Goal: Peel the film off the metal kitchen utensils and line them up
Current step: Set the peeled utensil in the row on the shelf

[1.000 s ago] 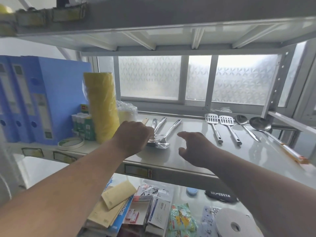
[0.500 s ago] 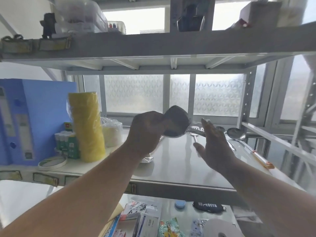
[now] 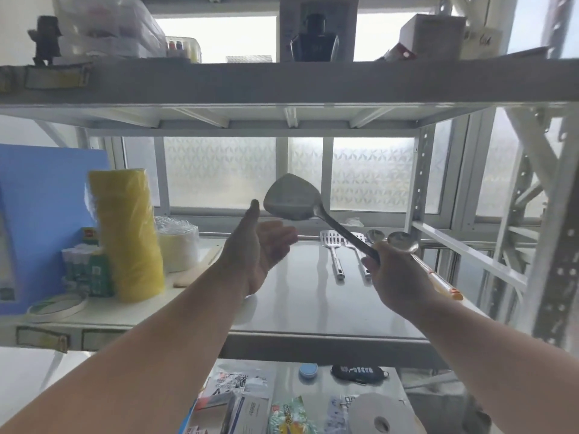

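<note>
Your right hand grips the handle of a metal spatula, fingers curled round the lower end of the shaft. The spatula is held in the air above the shelf, blade uppermost and tilted toward 11 o'clock from that hand, seen against the frosted window. Whether film remains on the blade cannot be told.

Your left hand is open, palm turned toward you, fingers relaxed, thumb raised. The thumb tip stands just beside the blade's left edge; contact cannot be confirmed. The hand holds nothing.

On the shelf, at 12 o'clock from your right hand, lie two slotted turners, side by side with handles pointing toward you. Just right of them lie two ladles, partly hidden behind your right hand; one has an orange-tipped handle running toward 4 o'clock.

At 9 o'clock from your left hand stand a yellow roll and a wrapped white roll, near each other. Further left stands a blue binder, with a flat tape ring lying in front of it.

Below, a lower shelf carries packets and a white paper roll.
</note>
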`<state>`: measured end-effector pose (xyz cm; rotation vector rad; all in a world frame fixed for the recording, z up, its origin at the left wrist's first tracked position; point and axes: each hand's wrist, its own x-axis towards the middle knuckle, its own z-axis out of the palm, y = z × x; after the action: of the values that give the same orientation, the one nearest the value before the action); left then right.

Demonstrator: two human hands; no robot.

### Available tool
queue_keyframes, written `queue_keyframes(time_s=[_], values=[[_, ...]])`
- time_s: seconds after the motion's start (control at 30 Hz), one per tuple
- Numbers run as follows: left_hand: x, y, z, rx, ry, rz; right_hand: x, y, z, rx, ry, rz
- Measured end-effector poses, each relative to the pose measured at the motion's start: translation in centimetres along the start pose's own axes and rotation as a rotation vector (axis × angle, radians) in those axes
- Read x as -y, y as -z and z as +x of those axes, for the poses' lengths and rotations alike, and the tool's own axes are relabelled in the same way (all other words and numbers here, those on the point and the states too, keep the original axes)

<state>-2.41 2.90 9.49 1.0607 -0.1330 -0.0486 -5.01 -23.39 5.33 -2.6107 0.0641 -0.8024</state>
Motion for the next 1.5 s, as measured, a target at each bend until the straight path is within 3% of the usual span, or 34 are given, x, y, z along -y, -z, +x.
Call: queue_keyframes(time_s=[0.23,0.33,0.4,0.63,0.87,0.97,1.1,1.3,1.5], values=[[4.3,-1.6,-1.0,0.259,0.257,0.480,4.3,-0.1,-0.1,0.065,-0.109,0.553],[5.6,-1.9,-1.7,0.421,0.274,0.499,5.7,-0.9,0.2,0.126,-0.220,0.821],[6.2,-1.8,-2.0,0.482,0.241,0.465,6.1,-1.6,0.6,0.179,-0.264,0.868],[6.4,-0.9,-1.8,0.376,0.213,0.518,6.5,-4.0,0.3,0.362,-0.351,0.734],[7.5,1.2,1.2,0.122,0.329,0.558,6.7,-4.6,-1.7,0.351,-0.118,0.500],[8.1,2.0,3.3,0.084,0.334,0.744,7.0,-4.1,-2.7,0.412,0.019,0.333],[7.8,1.5,5.4,0.095,0.234,1.158,6.4,-4.6,-2.9,0.446,0.164,0.176],[7.6,1.1,7.5,0.170,-0.027,1.555,4.7,-6.8,-1.1,0.439,0.170,0.167],[7.0,-0.3,11.0,0.357,0.035,1.788,4.1,-9.1,3.0,0.457,0.119,0.154]])
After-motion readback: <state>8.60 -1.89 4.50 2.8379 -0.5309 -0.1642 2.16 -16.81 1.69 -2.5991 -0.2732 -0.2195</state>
